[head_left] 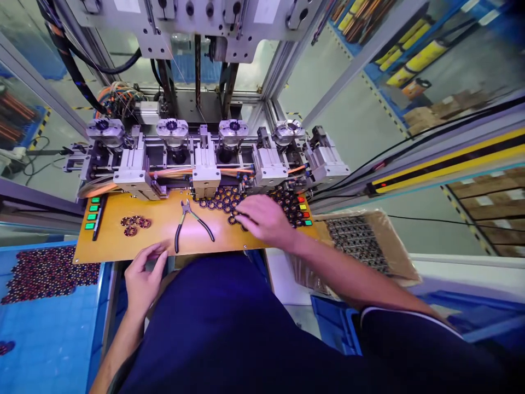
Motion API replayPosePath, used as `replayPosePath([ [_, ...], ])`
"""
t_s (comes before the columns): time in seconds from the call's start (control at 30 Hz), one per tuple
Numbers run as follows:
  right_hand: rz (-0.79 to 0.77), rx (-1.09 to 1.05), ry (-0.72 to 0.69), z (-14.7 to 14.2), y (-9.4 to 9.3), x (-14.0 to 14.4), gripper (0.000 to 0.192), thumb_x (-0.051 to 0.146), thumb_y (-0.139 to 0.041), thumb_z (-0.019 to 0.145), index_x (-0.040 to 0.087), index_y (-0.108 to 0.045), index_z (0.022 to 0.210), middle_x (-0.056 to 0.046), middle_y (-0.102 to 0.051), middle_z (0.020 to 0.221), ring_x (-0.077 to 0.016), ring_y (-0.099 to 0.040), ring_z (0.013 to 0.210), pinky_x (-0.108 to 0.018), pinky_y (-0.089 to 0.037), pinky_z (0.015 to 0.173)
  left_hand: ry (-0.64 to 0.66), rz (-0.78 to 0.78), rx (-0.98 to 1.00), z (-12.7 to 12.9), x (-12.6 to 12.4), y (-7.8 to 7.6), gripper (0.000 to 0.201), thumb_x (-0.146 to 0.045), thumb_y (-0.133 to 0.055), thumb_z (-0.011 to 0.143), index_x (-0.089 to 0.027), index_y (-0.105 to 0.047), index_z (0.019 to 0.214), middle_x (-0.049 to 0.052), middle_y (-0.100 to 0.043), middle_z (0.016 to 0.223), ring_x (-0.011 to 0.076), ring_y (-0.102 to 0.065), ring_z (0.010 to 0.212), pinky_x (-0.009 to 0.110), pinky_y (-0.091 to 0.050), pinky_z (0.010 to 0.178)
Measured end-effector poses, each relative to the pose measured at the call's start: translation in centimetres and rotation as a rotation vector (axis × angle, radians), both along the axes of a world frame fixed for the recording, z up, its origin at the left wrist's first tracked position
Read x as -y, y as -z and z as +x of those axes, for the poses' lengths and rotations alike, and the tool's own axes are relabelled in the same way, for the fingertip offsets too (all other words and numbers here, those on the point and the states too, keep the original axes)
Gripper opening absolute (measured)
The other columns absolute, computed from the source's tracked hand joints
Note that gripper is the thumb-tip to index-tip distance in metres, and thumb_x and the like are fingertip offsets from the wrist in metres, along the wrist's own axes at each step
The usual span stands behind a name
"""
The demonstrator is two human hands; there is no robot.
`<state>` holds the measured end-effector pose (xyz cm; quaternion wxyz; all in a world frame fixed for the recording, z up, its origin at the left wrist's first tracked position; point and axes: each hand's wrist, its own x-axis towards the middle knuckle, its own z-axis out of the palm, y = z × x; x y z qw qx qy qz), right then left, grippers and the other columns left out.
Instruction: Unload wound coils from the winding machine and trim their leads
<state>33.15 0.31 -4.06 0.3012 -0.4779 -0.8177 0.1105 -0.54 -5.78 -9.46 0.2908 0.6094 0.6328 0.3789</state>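
My right hand (266, 220) reaches over the orange board (205, 235), its fingers bent down and closed around a small black slotted ring at the near side of a pile of rings (223, 200). The fingers partly hide that ring. My left hand (145, 273) is at the board's front edge, thumb and fingers loosely curved and apart, holding nothing. Between the hands lie diagonal cutters (186, 210) with dark handles, jaws pointing away from me. Several reddish-brown wound rings (131, 224) form a small group to the left of the cutters.
Behind the board stands a winding machine with a row of metal holders (172, 128). Buttons (93, 209) and a dark pen (98, 221) sit at the board's left end. A blue tray (45, 339) holds many wound rings; a lined carton (361, 241) of parts stands right.
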Motion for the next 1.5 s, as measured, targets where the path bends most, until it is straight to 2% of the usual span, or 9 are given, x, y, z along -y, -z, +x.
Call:
replayPosePath([
  [0.13, -0.105, -0.011, 0.052, -1.1, 5.5, 3.0, 0.016, 0.024, -0.060, 0.090, 0.023, -0.072, 0.100, -0.013, -0.068, 0.114, -0.0324, -0.060, 0.111, -0.054, -0.051, 0.093, 0.070, -0.029, 0.044, 0.9, -0.1, -1.3, 0.030, -0.037, -0.070, 0.084, -0.018, -0.072, 0.107, 0.006, -0.076, 0.099, 0.0186, -0.072, 0.084, 0.037, -0.058, 0.087],
  [0.23, -0.133, -0.071, 0.101, -1.8, 7.1, 2.6, 0.018, 0.020, -0.056, 0.091, 0.022, -0.072, 0.098, -0.016, -0.062, 0.129, -0.0380, -0.050, 0.128, -0.064, -0.043, 0.101, 0.122, -0.035, 0.073, 1.8, -0.4, -2.3, 0.027, -0.035, -0.071, 0.084, -0.019, -0.072, 0.105, 0.006, -0.076, 0.097, 0.0178, -0.071, 0.083, 0.035, -0.057, 0.086],
  [0.33, -0.137, -0.178, 0.080, -3.9, 5.9, 2.6, 0.020, 0.019, -0.052, 0.093, 0.023, -0.072, 0.091, -0.016, -0.062, 0.128, -0.0365, -0.049, 0.129, -0.064, -0.043, 0.103, 0.174, -0.053, 0.116, 3.0, -0.5, -3.4, 0.026, -0.035, -0.070, 0.085, -0.017, -0.072, 0.104, 0.007, -0.077, 0.096, 0.0183, -0.072, 0.084, 0.033, -0.058, 0.084],
  [0.5, -0.186, -0.467, -0.087, -9.3, 0.9, 4.6, 0.010, 0.027, -0.064, 0.091, 0.032, -0.072, 0.095, -0.005, -0.060, 0.133, -0.0247, -0.057, 0.123, -0.046, -0.052, 0.100, 0.297, -0.100, 0.307, 4.4, -0.1, -5.4, 0.036, -0.039, -0.063, 0.090, -0.016, -0.068, 0.118, 0.009, -0.078, 0.097, 0.0176, -0.074, 0.081, 0.029, -0.061, 0.077],
  [0.63, -0.385, -0.808, -0.245, -11.6, -1.5, 5.3, 0.015, 0.023, -0.066, 0.090, 0.034, -0.072, 0.099, -0.004, -0.060, 0.133, -0.0240, -0.059, 0.120, -0.045, -0.051, 0.101, 0.202, -0.044, 0.378, 4.0, 1.1, -6.5, 0.030, -0.036, -0.068, 0.087, -0.018, -0.071, 0.111, 0.008, -0.078, 0.096, 0.0160, -0.073, 0.079, 0.027, -0.059, 0.073],
  [0.87, -0.609, -0.850, -0.350, -12.2, -2.0, 4.0, 0.008, 0.030, -0.066, 0.090, 0.031, -0.073, 0.093, -0.006, -0.063, 0.128, -0.0237, -0.059, 0.121, -0.047, -0.046, 0.105, 0.125, 0.278, 0.174, 3.4, 2.3, -7.2, 0.029, -0.020, -0.076, 0.080, -0.022, -0.071, 0.109, 0.006, -0.072, 0.102, 0.0188, -0.068, 0.095, 0.033, -0.058, 0.084],
  [1.1, -0.623, -0.848, -0.342, -13.1, -1.7, 4.3, 0.006, 0.031, -0.067, 0.089, 0.029, -0.073, 0.088, -0.006, -0.065, 0.124, -0.0230, -0.062, 0.116, -0.046, -0.048, 0.105, 0.126, 0.338, 0.050, 3.4, 2.1, -7.7, 0.030, -0.019, -0.076, 0.080, -0.022, -0.070, 0.109, 0.006, -0.072, 0.103, 0.0190, -0.069, 0.094, 0.033, -0.058, 0.083],
  [1.27, -0.371, -0.586, -0.372, -8.7, -3.7, 0.1, 0.013, 0.029, -0.062, 0.092, 0.024, -0.073, 0.089, -0.007, -0.071, 0.113, -0.0177, -0.069, 0.101, -0.034, -0.057, 0.091, 0.099, 0.321, -0.066, 1.9, 1.8, -5.6, 0.036, -0.026, -0.078, 0.078, -0.022, -0.068, 0.112, 0.006, -0.074, 0.103, 0.0205, -0.071, 0.089, 0.034, -0.059, 0.084],
  [1.5, -0.020, -0.262, 0.047, 9.0, -9.7, -12.9, 0.008, 0.021, -0.068, 0.079, 0.018, -0.074, 0.076, -0.008, -0.074, 0.098, -0.0226, -0.069, 0.093, -0.044, -0.052, 0.094, -0.003, 0.194, -0.188, -0.8, 0.2, 1.3, 0.032, -0.046, -0.068, 0.083, -0.021, -0.071, 0.103, 0.007, -0.077, 0.098, 0.0257, -0.074, 0.086, 0.040, -0.060, 0.084],
])
